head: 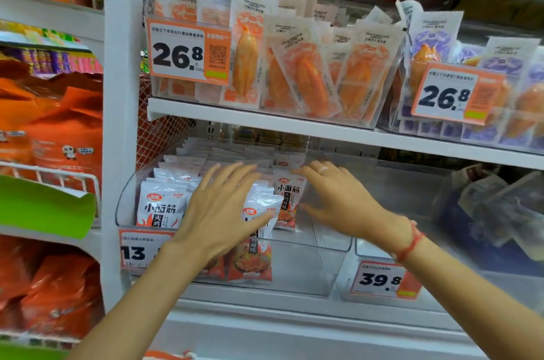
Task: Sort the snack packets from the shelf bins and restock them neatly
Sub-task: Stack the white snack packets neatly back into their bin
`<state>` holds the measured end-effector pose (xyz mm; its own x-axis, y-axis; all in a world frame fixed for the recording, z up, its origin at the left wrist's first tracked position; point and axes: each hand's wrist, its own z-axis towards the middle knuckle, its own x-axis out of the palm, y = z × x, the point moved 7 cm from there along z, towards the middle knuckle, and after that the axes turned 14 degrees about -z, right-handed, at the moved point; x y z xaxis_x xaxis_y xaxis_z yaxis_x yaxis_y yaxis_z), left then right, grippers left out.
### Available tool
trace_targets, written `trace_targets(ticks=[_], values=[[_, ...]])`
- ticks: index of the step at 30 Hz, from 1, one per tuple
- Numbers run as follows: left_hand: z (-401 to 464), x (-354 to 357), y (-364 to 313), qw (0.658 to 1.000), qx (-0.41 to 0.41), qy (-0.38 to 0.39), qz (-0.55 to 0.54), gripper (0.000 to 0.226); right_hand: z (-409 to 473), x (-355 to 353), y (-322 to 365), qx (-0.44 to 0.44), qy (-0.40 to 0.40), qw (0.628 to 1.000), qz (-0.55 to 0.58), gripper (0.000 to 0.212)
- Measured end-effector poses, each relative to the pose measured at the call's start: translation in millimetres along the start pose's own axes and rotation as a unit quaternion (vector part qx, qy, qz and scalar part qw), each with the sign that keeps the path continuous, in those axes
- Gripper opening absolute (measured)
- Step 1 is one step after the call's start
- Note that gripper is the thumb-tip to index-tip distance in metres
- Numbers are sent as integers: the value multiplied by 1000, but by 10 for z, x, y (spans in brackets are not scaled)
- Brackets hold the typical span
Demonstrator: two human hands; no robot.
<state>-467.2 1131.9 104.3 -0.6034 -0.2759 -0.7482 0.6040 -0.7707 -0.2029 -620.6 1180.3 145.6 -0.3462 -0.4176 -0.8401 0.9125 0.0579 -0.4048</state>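
I have both hands reaching into the clear bin (309,247) at the lower centre of the frame, where the white and red snack packets (160,206) stand in rows toward its left side, the right part of the bin being bare plastic. My left hand (219,209) is spread wide with straight fingers laid over the tops of the packets, gripping nothing; my right hand (338,195), a red cord at its wrist, is also open, fingers extended and touching the packet (287,197) at the right end of the row. These look light, soft foil pouches, slick and crinkly, so I judge they will slide and flop unless pinched by the sealed top edge or squared up between two flat palms. The packets read 小面筋, with 火鸡 visible on the left one; the brand logo is too small to read. Price tags show 13 (141,250) at lower left, 39.8 (382,280) at lower right, and 26.8 (179,53) on the upper bin of orange pouches (306,77), again 26.8 (447,94) beside the purple ones (432,38)
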Motion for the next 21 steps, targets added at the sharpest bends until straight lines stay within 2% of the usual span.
trace_targets(ticks=[3, 4, 6, 7, 9, 11, 12, 14, 15, 17, 19, 21], values=[[-337, -342, -151, 988, 21, -139, -56, 41, -629, -274, 283, -32, -117, 989, 82, 33], [-518, -421, -185, 982, 13, -174, -75, 33, -798, -250, 377, -42, -115, 987, 107, 29], [-904, -433, -225, 978, -11, -190, -86, 25, -1024, -30, 607, -66, -14, 987, 148, 26], [-1080, -382, -238, 983, -24, -166, -79, 24, -1120, 163, 739, -85, 67, 981, 163, 26], [-1390, -138, -205, 994, -73, -38, -75, 23, -1302, 623, 989, -129, 200, 959, 154, 31], [-1784, 301, -29, 975, -156, 136, -83, 25, -1485, 1131, 1229, -148, 281, 938, 138, 31], [-2019, 512, 84, 959, -197, 183, -93, 27, -1588, 1387, 1343, -144, 303, 932, 139, 31], [-2480, 834, 217, 930, -275, 215, -116, 28, -1843, 1916, 1575, -122, 338, 920, 157, 32], [-2681, 958, 247, 927, -292, 210, -108, 30, -1994, 2165, 1698, -106, 359, 910, 177, 33], [-3164, 1268, 327, 922, -312, 214, -77, 42, -2317, 2576, 1941, -69, 393, 887, 231, 35], [-3622, 1524, 377, 903, -335, 262, -55, 53, -2649, 2885, 2210, -29, 427, 858, 283, 42], [-4065, 1698, 443, 887, -346, 305, -8, 55, -2922, 3118, 2527, -2, 455, 833, 315, 53]])
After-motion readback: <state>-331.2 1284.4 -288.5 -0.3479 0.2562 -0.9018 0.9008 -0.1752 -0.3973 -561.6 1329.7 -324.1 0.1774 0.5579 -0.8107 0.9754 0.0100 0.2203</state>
